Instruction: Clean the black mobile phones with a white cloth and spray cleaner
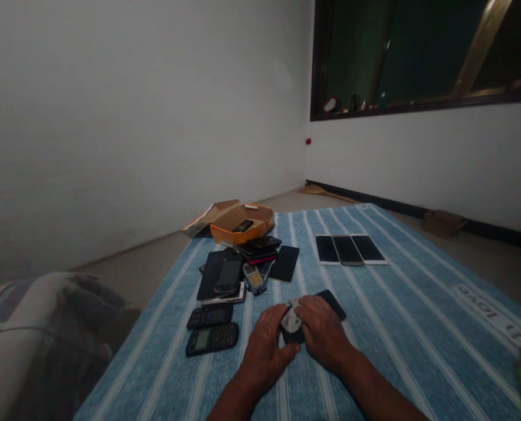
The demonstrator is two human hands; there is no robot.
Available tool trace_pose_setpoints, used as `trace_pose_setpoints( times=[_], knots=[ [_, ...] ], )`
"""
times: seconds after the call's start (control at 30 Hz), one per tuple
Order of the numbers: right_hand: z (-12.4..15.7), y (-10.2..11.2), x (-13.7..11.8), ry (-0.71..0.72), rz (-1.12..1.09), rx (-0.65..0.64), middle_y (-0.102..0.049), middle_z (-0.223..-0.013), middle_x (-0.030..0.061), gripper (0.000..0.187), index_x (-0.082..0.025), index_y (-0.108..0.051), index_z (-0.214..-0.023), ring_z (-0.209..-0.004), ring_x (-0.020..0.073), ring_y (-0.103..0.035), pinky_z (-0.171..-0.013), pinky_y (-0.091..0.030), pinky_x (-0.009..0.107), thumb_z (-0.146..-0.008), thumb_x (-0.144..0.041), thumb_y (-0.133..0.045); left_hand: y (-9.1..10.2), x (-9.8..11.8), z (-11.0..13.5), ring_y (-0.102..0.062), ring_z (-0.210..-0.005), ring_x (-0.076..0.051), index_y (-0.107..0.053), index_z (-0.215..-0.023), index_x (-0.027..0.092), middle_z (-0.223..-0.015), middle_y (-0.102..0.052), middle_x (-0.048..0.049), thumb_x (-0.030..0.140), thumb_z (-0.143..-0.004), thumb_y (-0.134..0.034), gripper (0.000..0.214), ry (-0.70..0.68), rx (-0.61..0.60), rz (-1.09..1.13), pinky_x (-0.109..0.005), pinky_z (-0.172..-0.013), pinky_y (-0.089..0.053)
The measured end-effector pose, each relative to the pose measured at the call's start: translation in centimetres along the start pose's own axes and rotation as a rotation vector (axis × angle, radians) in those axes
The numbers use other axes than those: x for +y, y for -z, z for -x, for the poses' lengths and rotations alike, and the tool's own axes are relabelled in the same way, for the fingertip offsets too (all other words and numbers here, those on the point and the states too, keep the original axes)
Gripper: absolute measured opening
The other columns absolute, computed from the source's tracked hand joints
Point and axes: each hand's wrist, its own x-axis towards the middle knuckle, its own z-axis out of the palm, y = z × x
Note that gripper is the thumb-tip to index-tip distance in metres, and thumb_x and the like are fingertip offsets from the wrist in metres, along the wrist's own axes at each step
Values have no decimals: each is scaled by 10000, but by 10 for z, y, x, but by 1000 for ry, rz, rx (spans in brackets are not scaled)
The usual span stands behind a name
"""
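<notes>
My left hand (269, 345) is closed around the left edge of a dark phone (292, 337), which lies low over the striped cloth. My right hand (324, 332) has its fingers closed on a crumpled whitish cloth (292, 320) and presses it on top of that phone. Most of the phone is hidden by the hands and the cloth. Just beyond my right hand, another dark flat phone (333, 304) shows in part. Two black keypad phones, a lower one (211, 339) and an upper one (210, 316), lie to the left of my left hand.
Several phones form a pile (229, 275) at the left, before an open orange box (231, 235) with a phone inside. A dark phone (285, 264) lies beside them. Three smartphones (349, 250) sit in a row at the right. Blue striped fabric (387, 339) covers the surface.
</notes>
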Motion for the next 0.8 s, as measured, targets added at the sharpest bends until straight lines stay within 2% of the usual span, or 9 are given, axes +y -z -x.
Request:
trace_pose_setpoints(
  times=[0.2, 0.33, 0.43, 0.53, 0.67, 0.8],
  knots=[
    [0, 7, 21, -251, 193, 39, -661, -996, 84, 313, -177, -664, -936, -966, 216, -577, -899, -429, 320, -795, -1, -448, -1, -2, 2, -558, -1209, -335, -544, -1267, 183, -1276, -621, -144, 203, -671, -689, 614, 8, -13, -11, -557, -1024, -459],
    [6, 10, 23, -330, 311, 37, -656, -979, 103, 311, -169, -660, -954, -982, 228, -581, -888, -450, 314, -819, -2, -437, -1, -2, 4, -534, -1240, -345, -531, -1287, 189, -1300, -605, -150, 209, -680, -692, 628, 17, -19, -18, -578, -1045, -432],
    [13, 8, 13, -293, 335, 31, -655, -997, 129, 308, -155, -658, -970, -1000, 251, -578, -900, -464, 352, -827, -9, -427, 0, -2, 4, -542, -1223, -349, -531, -1284, 188, -1291, -606, -154, 228, -678, -698, 630, 6, -25, -18, -577, -1032, -444],
    [21, 1, -2, -181, 286, 35, -650, -1105, 151, 345, -145, -653, -1035, -1094, 264, -562, -955, -455, 390, -809, -8, -431, -1, -2, 3, -547, -1216, -344, -531, -1281, 182, -1288, -606, -153, 228, -681, -694, 624, 5, -18, -20, -563, -1030, -450],
    [30, -9, -19, -54, 225, 23, -653, -1187, 131, 414, -161, -662, -1078, -1183, 271, -544, -985, -454, 416, -771, -1, -435, -3, -2, 3, -563, -1188, -315, -533, -1263, 182, -1264, -618, -138, 221, -701, -690, 585, 4, -17, -28, -523, -1024, -465],
    [37, -9, -19, -52, 246, 55, -670, -1180, 122, 427, -164, -682, -1064, -1167, 274, -570, -963, -479, 419, -767, -4, -421, -2, -1, 3, -561, -1183, -310, -521, -1268, 194, -1257, -618, -129, 215, -702, -687, 591, -21, -17, -16, -522, -1018, -465]
  ],
)
